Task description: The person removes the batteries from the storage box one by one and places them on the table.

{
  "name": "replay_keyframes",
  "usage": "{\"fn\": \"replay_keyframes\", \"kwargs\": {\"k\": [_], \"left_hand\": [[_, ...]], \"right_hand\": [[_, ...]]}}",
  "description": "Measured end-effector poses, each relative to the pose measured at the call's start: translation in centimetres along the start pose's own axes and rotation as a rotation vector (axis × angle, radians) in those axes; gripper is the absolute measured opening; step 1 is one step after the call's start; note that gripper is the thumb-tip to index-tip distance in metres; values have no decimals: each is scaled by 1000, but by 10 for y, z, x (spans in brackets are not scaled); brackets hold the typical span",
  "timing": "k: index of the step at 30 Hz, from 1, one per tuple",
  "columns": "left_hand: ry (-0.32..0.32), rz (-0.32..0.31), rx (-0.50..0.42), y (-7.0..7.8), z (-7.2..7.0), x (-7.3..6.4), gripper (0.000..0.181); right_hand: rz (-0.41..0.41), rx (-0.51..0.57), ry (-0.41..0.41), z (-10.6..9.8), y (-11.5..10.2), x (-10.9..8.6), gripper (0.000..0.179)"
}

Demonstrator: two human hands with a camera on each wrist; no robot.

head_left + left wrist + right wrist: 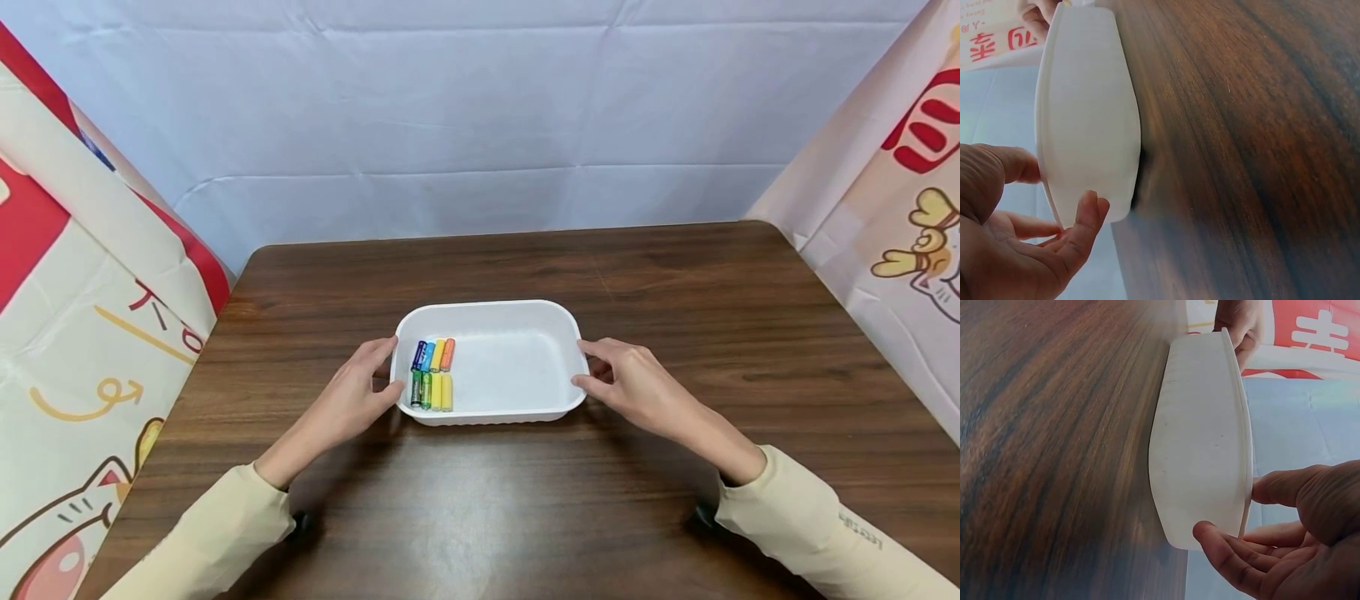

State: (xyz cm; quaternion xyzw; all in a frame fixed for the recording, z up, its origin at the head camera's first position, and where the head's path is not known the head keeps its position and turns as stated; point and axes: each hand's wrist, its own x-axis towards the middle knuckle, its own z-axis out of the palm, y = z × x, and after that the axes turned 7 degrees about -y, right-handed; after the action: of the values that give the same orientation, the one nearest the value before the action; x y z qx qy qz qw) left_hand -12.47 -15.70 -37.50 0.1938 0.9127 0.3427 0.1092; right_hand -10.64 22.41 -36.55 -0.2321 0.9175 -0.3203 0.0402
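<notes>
A white plastic tray [502, 371] with rounded corners is at the middle of the table. Two rows of small batteries [437, 390] lie side by side at its left end: dark blue, light blue, yellow and orange in the far row, greens and yellows in the near one. My left hand [352, 392] grips the tray's left end, thumb at the rim and fingers against the outer wall [1088, 112]. At the opposite end my right hand [637, 385] holds the rim the same way, its fingers on the outside wall [1200, 437]. Whether the tray's base touches the table cannot be told.
The dark wood-grain table [480, 500] extends around the tray on all sides. Behind it hangs a pale, creased sheet [480, 125]. Printed cloths with cartoon figures hang at the left [97, 333] and right [900, 208].
</notes>
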Motion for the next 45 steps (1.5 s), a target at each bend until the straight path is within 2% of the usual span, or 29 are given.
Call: {"fn": "replay_keyframes", "kwargs": {"k": [6,16,21,29,35,39,45], "left_hand": [[-5,-4,2,0,0,-2,62],[-3,2,10,0,0,-2,65],[-4,2,8,0,0,-2,64],[-14,-29,-11,1,0,0,68],[-10,-16,-8,1,-1,1,67],[-9,-16,-10,2,-1,1,67],[-10,-14,-15,3,-2,1,66]], "right_hand": [[19,-25,-4,0,-4,-1,46],[-19,-163,5,-6,-10,2,49],[-24,-177,-18,-10,-18,10,53],[-36,-175,-23,-9,-30,38,56],[-94,-148,-36,-6,-42,63,56],[-113,-118,-70,-4,-48,79,53],[-86,-62,-151,8,-54,102,52]]}}
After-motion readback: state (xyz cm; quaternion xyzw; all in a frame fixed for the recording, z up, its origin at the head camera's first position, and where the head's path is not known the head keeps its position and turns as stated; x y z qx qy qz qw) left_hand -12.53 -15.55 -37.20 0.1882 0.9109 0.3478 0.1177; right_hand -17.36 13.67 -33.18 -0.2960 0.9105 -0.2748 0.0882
